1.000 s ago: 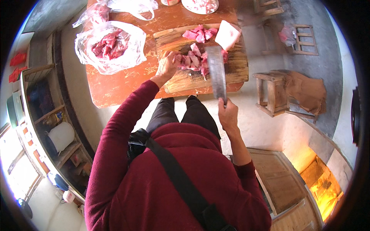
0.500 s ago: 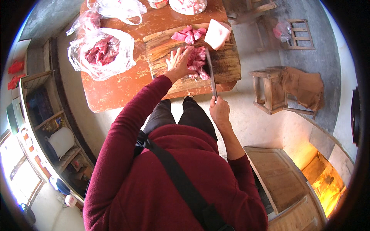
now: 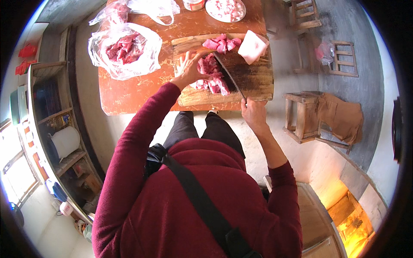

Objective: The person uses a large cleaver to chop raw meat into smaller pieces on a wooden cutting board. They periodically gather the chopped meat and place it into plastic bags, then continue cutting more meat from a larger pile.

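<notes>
My left hand [image 3: 188,70] bends around the left side of a pile of raw red meat [image 3: 209,65], its thumb and forefinger on the meat and the other fingers spread toward the board. In my right hand [image 3: 254,114] is the handle of a long kitchen knife [image 3: 231,76], its blade slanting up and left along the pile's right edge. Under the meat is a worn wooden cutting board [image 3: 258,84]. Farther back on it are some meat pieces [image 3: 221,44] and a pale block of pork fat [image 3: 252,48].
Left of the board, a clear plastic bag [image 3: 149,64] of meat sits on the reddish table [image 3: 116,95]. A plate of pale diced pieces [image 3: 226,9], a tin [image 3: 193,4] and a white bag [image 3: 157,7] stand behind. Wooden stools [image 3: 297,118] are at the right.
The knife has tilted, its tip swinging left toward the meat. My right hand has moved slightly right. The meat pile now spreads lower on the board. The whole view has shifted a little.
</notes>
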`<state>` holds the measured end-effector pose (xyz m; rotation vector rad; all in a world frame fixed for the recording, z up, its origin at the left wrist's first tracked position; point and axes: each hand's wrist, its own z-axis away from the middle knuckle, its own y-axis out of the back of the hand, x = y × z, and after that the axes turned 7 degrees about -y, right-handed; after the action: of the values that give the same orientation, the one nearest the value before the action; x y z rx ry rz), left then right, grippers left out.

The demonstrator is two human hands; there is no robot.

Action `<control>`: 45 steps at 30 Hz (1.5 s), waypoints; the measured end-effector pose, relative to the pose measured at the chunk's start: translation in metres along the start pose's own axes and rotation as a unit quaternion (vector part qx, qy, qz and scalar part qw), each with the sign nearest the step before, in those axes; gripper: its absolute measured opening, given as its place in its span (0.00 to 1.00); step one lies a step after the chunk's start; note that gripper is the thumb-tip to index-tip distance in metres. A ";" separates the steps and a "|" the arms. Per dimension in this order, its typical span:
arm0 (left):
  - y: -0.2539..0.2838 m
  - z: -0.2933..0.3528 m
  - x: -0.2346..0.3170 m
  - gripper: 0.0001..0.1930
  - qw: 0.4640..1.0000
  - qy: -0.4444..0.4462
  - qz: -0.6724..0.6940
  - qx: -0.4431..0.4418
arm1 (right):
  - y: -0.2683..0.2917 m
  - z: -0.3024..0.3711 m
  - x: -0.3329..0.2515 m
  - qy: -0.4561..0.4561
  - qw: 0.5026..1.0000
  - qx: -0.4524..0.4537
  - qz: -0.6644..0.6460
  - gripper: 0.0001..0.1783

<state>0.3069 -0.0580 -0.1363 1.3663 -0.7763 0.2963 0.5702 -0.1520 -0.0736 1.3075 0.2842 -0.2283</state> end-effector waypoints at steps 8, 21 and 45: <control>-0.004 -0.004 0.004 0.44 0.990 0.058 0.115 -0.050 | 0.003 -0.049 0.050 -0.047 0.938 -0.234 -0.250 0.16; 0.030 0.084 -0.008 0.32 0.989 0.092 0.043 0.105 | -0.009 -0.076 0.056 0.017 0.999 -0.016 0.029 0.25; 0.053 0.711 0.059 0.23 0.705 0.446 0.141 0.533 | -0.180 0.235 -0.373 0.582 0.716 -0.290 -0.256 0.05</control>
<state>0.0877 -0.7336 -0.0529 1.8451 0.1322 1.7261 0.1789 -0.4219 -0.0589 0.5386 1.6783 0.2636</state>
